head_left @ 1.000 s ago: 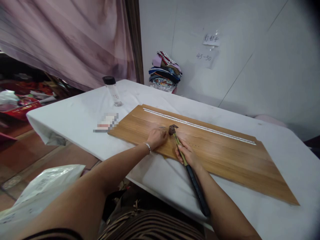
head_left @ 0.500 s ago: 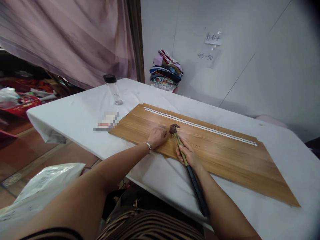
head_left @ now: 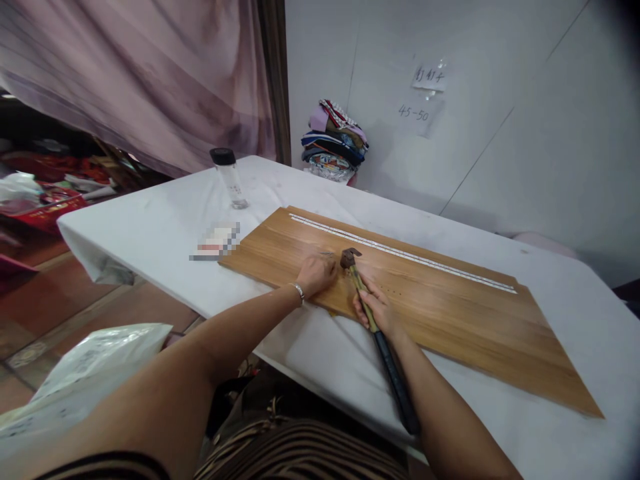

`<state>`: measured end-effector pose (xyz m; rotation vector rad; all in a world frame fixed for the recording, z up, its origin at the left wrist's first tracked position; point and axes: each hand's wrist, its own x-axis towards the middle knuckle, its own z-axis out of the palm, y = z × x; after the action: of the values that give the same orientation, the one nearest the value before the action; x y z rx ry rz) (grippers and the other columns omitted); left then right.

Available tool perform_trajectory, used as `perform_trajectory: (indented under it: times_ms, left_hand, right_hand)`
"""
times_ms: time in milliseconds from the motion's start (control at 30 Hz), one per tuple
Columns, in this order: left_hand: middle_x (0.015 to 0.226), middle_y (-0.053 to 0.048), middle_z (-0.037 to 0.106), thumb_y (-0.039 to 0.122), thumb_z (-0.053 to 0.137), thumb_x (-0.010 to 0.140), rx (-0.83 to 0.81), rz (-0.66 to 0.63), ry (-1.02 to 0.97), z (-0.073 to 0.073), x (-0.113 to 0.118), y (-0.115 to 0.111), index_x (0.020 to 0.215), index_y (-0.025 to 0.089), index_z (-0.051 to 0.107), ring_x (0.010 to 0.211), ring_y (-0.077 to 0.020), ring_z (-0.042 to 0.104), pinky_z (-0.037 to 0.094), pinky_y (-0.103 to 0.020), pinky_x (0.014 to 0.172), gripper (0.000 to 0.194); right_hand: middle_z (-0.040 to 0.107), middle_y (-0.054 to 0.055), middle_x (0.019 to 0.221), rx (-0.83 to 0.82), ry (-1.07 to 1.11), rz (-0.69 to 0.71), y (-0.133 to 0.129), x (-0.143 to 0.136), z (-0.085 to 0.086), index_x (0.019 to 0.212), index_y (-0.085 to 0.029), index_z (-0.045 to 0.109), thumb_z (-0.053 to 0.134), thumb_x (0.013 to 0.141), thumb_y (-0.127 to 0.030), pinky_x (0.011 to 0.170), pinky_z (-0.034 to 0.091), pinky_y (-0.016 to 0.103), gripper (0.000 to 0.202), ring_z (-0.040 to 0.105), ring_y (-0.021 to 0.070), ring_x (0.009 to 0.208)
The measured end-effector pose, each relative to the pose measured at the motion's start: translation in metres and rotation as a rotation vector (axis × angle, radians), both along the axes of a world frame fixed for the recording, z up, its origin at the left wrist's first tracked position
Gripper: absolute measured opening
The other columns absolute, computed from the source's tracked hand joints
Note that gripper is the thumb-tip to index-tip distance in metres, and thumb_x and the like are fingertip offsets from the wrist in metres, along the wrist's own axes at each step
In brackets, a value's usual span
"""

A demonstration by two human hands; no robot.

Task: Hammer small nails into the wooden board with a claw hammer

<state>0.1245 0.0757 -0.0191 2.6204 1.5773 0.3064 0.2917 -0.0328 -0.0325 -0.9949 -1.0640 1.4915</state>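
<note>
Right over the near part of the wooden board (head_left: 470, 307) is the hammer (head_left: 390, 380), its rusty claw head above the wood, its dark grip reaching out past the board's near edge toward the person. Whether the head touches the wood, I cannot tell. The right hand (head_left: 375, 308) is closed round the olive part of the handle, above the board's near edge. The left hand (head_left: 317, 273) rests on the board just left of the hammer head, its fingers curled in narrow; a thin small piece (head_left: 326, 253) shows at the fingertips, but I cannot tell whether they grip it. A bracelet (head_left: 299, 293) circles that wrist, close to the board's near edge. On the board, to the right of the hammer head, runs a short row of dark dots (head_left: 390, 291), and two white strips (head_left: 400, 251) marked like rulers lie along its far side.

Under the board, the bench (head_left: 145, 230) wears a white cloth. Just off the board's left end lies a blurred-out flat object (head_left: 216, 241), and beyond it a clear bottle (head_left: 231, 185) with a black lid stands upright. Farther off, behind the board, are a pile of folded cloth (head_left: 334, 141) and a wall with handwritten paper notes (head_left: 429, 77).
</note>
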Motion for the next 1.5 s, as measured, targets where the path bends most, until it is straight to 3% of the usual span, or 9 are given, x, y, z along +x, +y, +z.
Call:
perform_trajectory:
  times_ms: [1500]
  left_hand:
    - [0.097, -0.011, 0.072, 0.035, 0.034, 0.095, -0.015, -0.015, -0.023, -0.0021, -0.0005, 0.0013, 0.086, 0.017, 0.070, 0.091, -0.0217, 0.065, 0.045, -0.033, 0.083, 0.041]
  right_hand:
    - [0.055, -0.006, 0.060, 0.012, -0.018, -0.006, 0.0008, 0.0004, -0.0031, 0.151, -0.019, 0.031, 0.061, 0.083, -0.047, 0.030, 0.029, 0.018, 0.079, 0.040, 0.0063, 0.034]
